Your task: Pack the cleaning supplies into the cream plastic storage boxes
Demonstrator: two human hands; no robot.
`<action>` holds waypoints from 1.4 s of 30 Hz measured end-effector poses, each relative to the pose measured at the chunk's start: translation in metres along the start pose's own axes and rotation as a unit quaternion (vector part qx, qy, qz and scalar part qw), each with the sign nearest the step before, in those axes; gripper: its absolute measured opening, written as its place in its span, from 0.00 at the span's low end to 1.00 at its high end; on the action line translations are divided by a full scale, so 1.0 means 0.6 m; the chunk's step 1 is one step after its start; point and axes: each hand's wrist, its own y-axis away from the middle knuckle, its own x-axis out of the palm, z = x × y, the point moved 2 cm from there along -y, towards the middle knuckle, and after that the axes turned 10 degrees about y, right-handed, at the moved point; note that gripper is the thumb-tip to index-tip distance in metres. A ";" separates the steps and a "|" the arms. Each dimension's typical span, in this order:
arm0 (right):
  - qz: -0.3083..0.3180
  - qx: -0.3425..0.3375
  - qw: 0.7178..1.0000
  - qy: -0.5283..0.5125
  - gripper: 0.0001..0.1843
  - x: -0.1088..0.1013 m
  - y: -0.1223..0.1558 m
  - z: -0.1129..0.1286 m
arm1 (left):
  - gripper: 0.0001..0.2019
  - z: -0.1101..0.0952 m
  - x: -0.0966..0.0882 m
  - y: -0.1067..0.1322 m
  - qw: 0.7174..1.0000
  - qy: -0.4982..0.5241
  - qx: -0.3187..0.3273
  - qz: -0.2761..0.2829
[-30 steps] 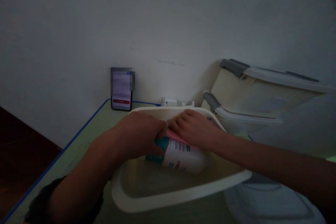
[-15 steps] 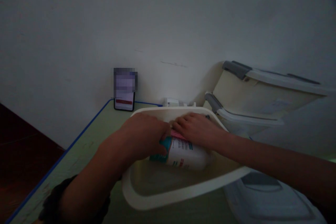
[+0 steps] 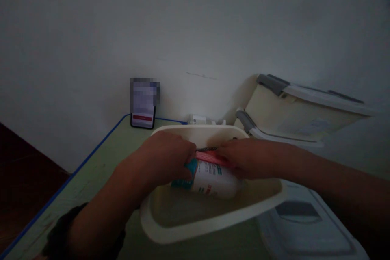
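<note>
A cream plastic bin stands on the table in front of me. In it lies a white bottle on its side, with a teal label part and printed text. My left hand reaches over the left rim, its thumb and fingers closed around the teal end of the bottle. Behind the bottle shows a pink textured item, with a dark, zipper-like line along its back. My right hand is at its right end, fingers curled down onto it. Those fingertips are partly hidden in shadow.
A phone leans against the wall at the back left of the green table. Lidded storage boxes are stacked at right. A pale lid lies at the bin's right. A small white item stands behind the bin.
My right hand has moved right and slightly down along the pink item, uncovering more of it and the dark line. The left hand stays on the bottle.
</note>
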 end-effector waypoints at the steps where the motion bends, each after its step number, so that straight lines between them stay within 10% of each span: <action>1: 0.027 -0.009 1.000 0.008 0.16 0.005 -0.006 0.001 | 0.07 0.000 0.000 0.001 1.000 -0.001 -0.001 0.001; 8: 0.097 -0.019 0.995 -0.002 0.15 0.029 -0.037 0.002 | 0.07 -0.003 -0.002 0.001 1.000 -0.014 0.001 0.002; 19: 0.012 -0.084 0.987 -0.135 0.06 -0.048 0.007 -0.028 | 0.29 0.000 -0.003 0.004 0.991 0.080 0.038 -0.098; 26: -0.024 -0.096 0.978 -0.182 0.11 -0.040 0.015 -0.013 | 0.09 -0.001 -0.003 0.001 0.988 0.083 0.075 -0.104; 33: -0.146 -0.046 0.988 0.016 0.11 -0.025 0.009 0.022 | 0.16 0.002 0.003 0.000 0.983 0.119 0.079 -0.114; 42: -0.388 -0.128 0.882 0.234 0.16 -0.016 0.039 0.035 | 0.40 0.000 -0.021 0.015 0.959 0.265 0.092 -0.029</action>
